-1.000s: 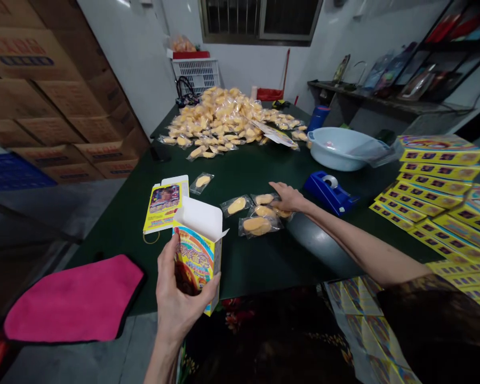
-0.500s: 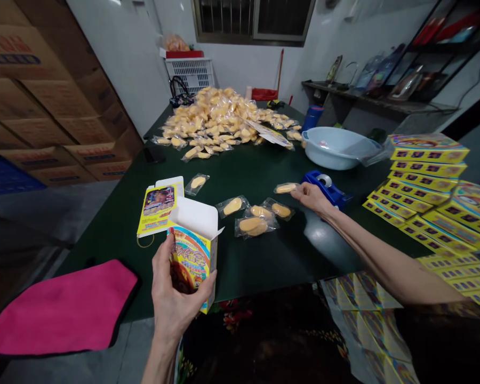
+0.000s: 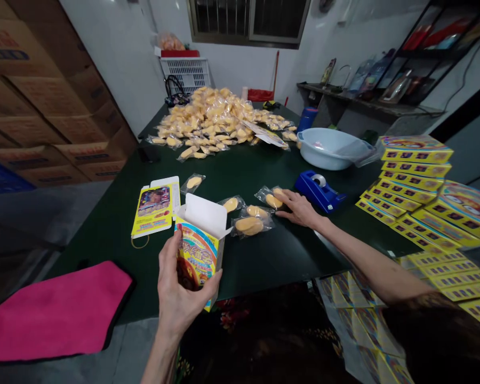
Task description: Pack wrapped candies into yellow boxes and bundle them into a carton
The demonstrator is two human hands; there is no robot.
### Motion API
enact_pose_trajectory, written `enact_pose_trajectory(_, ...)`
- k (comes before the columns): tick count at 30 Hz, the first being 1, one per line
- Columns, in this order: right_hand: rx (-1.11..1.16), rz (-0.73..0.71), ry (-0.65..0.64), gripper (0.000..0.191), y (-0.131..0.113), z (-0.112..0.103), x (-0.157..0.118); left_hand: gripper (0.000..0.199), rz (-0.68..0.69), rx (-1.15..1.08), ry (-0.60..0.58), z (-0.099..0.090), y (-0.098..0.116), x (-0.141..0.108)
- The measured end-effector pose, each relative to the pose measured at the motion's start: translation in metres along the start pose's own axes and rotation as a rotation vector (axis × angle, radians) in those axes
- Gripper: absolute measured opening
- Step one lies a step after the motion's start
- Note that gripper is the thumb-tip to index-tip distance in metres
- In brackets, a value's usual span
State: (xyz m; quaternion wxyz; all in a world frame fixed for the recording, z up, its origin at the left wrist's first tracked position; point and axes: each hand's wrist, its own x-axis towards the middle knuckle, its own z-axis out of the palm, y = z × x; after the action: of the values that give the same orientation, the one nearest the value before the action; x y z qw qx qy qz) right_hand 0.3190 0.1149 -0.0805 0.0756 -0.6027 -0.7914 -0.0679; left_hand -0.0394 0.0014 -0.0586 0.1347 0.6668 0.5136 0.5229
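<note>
Green table [image 3: 264, 165] | carton [image 3: 196, 253] in left fingers [image 3: 170, 257] | packet [image 3: 278, 192] apparently under right fingers [image 3: 291, 198]

left hand [image 3: 184, 288] gripping open box [image 3: 200, 250], right hand [image 3: 302, 209] at wrapped pieces [image 3: 274, 200].

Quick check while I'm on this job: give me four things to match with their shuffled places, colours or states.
1. Open carton
2. Tape dispenser
3. Basin
4. Right hand

A. Pale blue, farther back on the table than the dispenser
B. Fingertips at a wrapped piece
C. Gripped by the left hand
D. Dark blue, with a pale roll in it

Pairs: 1-C, 2-D, 3-A, 4-B
</note>
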Motion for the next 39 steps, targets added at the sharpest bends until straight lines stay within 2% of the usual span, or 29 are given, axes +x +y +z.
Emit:
enact_pose_trajectory(2, -0.021, -0.035, 0.024, 0.044, 0.001, 0.008, 0.009, 0.091, 0.04, 0.017, -0.001, 0.0, 0.006, 0.002)
enact_pose_trajectory(4, -0.036, -0.033, 0.043, 0.039, 0.002, 0.012, 0.015, 0.09, 0.089, 0.057, 0.004, 0.0, 0.013, 0.005)
enact_pose_trajectory(9, -0.077, -0.043, 0.046, 0.038, 0.003, 0.008, 0.015, 0.09, 0.174, 0.136, -0.08, 0.001, 0.022, 0.011)
enact_pose_trajectory(12, -0.099, -0.092, -0.006, 0.046, 0.003, 0.0, 0.019, 0.089, 0.182, 0.154, -0.128, 0.002, 0.021, 0.01)
enact_pose_trajectory(15, -0.105, -0.141, -0.079, 0.043, -0.001, -0.005, 0.03, 0.09, 0.177, 0.154, -0.163, 0.005, 0.019, 0.007)
enact_pose_trajectory(18, -0.075, -0.115, -0.104, 0.036, -0.013, -0.003, 0.043, 0.093, 0.174, 0.163, -0.187, 0.007, 0.02, 0.004)
enact_pose_trajectory(21, -0.004, -0.026, -0.07, 0.026, -0.025, -0.006, 0.054, 0.093, 0.165, 0.204, -0.181, 0.008, 0.023, 0.004)
enact_pose_trajectory(24, 0.11, 0.093, 0.028, 0.026, -0.027, -0.032, 0.056, 0.091, 0.19, 0.286, -0.142, 0.005, 0.026, 0.006)
enact_pose_trajectory(26, 0.206, 0.139, 0.092, 0.03, -0.025, -0.063, 0.048, 0.088, 0.213, 0.358, -0.117, 0.003, 0.026, 0.009)
enact_pose_trajectory(28, 0.368, 0.118, 0.11, 0.036, -0.029, -0.096, 0.033, 0.086, 0.232, 0.427, -0.103, 0.003, 0.027, 0.011)
enact_pose_trajectory(29, 0.504, 0.085, 0.099, 0.039, -0.034, -0.111, 0.023, 0.084, 0.248, 0.451, -0.102, 0.004, 0.028, 0.011)
enact_pose_trajectory(31, 0.989, -0.014, -0.013, 0.036, -0.052, -0.133, 0.005, 0.084, 0.299, 0.467, -0.116, 0.008, 0.031, 0.012)
enact_pose_trajectory(33, 1.206, -0.086, -0.176, 0.033, -0.072, -0.143, -0.008, 0.084, 0.36, 0.437, -0.138, 0.011, 0.035, 0.012)
enact_pose_trajectory(36, 1.15, -0.131, -0.257, 0.023, -0.089, -0.144, -0.013, 0.083, 0.402, 0.376, -0.119, 0.014, 0.038, 0.009)
enact_pose_trajectory(39, 0.983, -0.181, -0.301, 0.015, -0.083, -0.144, -0.007, 0.082, 0.396, 0.367, -0.093, 0.012, 0.037, 0.005)
